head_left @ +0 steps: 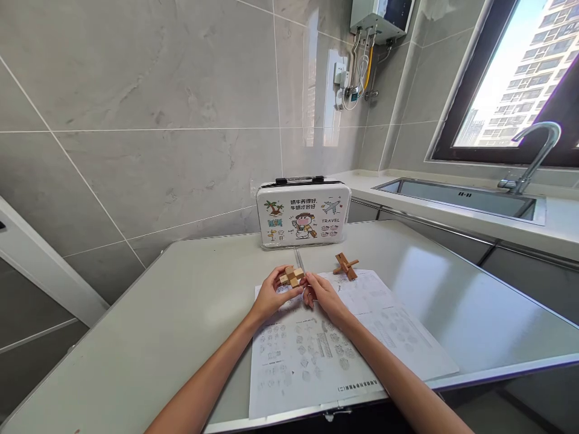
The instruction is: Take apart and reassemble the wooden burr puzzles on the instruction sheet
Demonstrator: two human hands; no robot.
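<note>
Forearms (215, 374) are stretched from the bottom edge. At lower centre, the puzzle (292, 276) is held by fingers of the left hand (271, 295); whether it is pinched by the right hand (326, 296) cannot be told. Adjustment seems underway; steady support is needed next.

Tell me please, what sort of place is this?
Probably a kitchen: there is a sink set into a counter, a curved tap beside it, and a wall box with pipes, perhaps a water heater.
</note>
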